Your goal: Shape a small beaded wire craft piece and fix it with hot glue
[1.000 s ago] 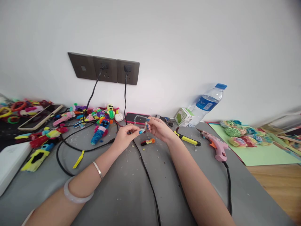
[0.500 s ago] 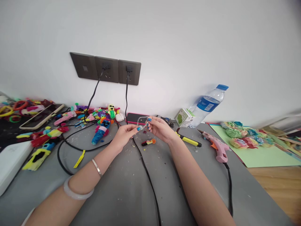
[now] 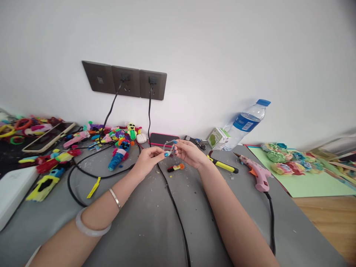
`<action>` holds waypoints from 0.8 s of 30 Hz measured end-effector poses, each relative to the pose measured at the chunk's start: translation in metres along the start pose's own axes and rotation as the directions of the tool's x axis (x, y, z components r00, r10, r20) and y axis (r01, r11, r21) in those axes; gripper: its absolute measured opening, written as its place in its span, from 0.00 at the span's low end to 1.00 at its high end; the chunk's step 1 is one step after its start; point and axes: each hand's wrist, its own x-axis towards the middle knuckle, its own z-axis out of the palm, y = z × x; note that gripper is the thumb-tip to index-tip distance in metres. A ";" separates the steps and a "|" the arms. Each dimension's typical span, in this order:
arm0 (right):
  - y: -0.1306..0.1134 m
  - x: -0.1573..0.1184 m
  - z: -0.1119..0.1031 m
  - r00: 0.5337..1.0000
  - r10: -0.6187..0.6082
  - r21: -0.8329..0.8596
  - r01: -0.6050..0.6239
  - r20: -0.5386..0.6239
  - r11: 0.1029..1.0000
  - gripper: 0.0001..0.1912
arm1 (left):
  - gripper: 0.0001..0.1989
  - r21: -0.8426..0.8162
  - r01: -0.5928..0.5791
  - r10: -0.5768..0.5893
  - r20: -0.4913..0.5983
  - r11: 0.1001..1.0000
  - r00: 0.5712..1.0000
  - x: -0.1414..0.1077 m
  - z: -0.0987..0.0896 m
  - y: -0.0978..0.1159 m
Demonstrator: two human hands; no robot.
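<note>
Between my hands is a thin, clear beaded loop (image 3: 167,143), raised over the grey table. My left hand (image 3: 148,159) pinches its lower left end between thumb and forefinger. On the other side my right hand (image 3: 189,152) has its fingers closed on the loop's right part. Just below the fingertips a small black, yellow and orange fuzzy piece (image 3: 175,168) lies on the table. A phone with a pink edge (image 3: 162,139) lies behind the hands. The exact shape of the loop's held ends is too small to tell.
Fuzzy figures (image 3: 119,154) crowd the left, near a white box (image 3: 16,189). A black cable (image 3: 174,202) crosses the middle. Yellow-handled pliers (image 3: 225,166), a pink glue gun (image 3: 260,173), a water bottle (image 3: 244,124) and green paper (image 3: 311,187) are on the right.
The loop has dropped slightly and lies flatter between my fingertips. My right hand has shifted slightly down, and both hands keep their hold.
</note>
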 end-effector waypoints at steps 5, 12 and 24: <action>-0.001 -0.001 0.002 0.997 -0.067 0.028 0.068 -0.037 0.997 0.15 | 0.17 -0.072 0.086 -0.091 -0.077 0.994 0.993 0.002 0.000 -0.002; -0.003 -0.003 0.005 0.996 -0.089 0.054 0.088 0.024 0.995 0.14 | 0.19 -0.244 0.073 -0.117 -0.171 0.967 0.978 0.004 0.001 -0.005; -0.004 -0.003 0.009 0.989 -0.149 0.070 0.149 -0.005 0.986 0.15 | 0.16 -0.236 0.089 -0.116 -0.105 0.968 0.988 0.001 0.002 0.001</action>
